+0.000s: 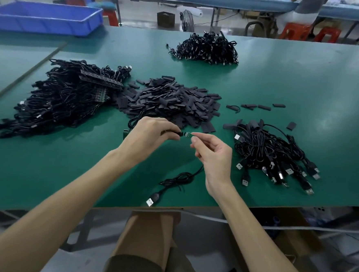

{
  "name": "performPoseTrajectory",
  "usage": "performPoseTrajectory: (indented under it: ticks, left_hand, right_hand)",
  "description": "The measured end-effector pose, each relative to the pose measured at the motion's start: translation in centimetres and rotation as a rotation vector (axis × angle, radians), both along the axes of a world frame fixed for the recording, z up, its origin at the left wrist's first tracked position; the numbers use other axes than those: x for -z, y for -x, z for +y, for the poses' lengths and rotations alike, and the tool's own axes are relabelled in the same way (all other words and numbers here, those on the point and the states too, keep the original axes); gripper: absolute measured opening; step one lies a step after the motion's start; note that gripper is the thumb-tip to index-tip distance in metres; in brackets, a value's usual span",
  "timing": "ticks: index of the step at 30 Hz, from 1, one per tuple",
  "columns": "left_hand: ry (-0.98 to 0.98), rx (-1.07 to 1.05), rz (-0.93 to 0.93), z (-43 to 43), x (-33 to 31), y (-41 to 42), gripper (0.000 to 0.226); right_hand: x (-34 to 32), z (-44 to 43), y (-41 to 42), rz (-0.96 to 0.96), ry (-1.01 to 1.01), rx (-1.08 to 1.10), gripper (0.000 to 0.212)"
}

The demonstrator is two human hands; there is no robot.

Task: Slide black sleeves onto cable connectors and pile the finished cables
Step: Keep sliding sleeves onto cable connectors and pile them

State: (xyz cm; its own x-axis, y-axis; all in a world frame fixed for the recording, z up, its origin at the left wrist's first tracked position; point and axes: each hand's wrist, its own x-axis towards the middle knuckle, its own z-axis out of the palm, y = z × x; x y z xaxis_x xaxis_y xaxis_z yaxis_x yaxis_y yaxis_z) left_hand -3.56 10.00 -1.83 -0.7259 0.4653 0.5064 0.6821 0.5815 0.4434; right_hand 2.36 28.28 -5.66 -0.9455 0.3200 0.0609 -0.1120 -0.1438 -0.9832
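1. The black sleeve (172, 133) was pinched in the left hand (151, 136), its mouth facing the small connector board (187, 134), just in front of the sleeve heap (170, 101).
2. The right hand (212, 153) pinched that board; its cable (180, 178) trailed toward the table's near edge.
3. Best to align squarely, then push straight.
4. The finished pile (273, 155) lay right of the heap.

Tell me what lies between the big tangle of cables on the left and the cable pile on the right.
In the head view, the heap of black sleeves lies between the left cable tangle and the right cable pile.
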Motion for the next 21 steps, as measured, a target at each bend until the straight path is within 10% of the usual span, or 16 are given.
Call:
performPoseTrajectory:
  ticks: [21]
  left_hand:
    - [0.091, -0.002, 0.121, -0.5, 0.7, -1.5, 0.015]
  right_hand:
    - [0.3, 0.0, -0.1, -0.001, -0.059, -0.117, 0.005]
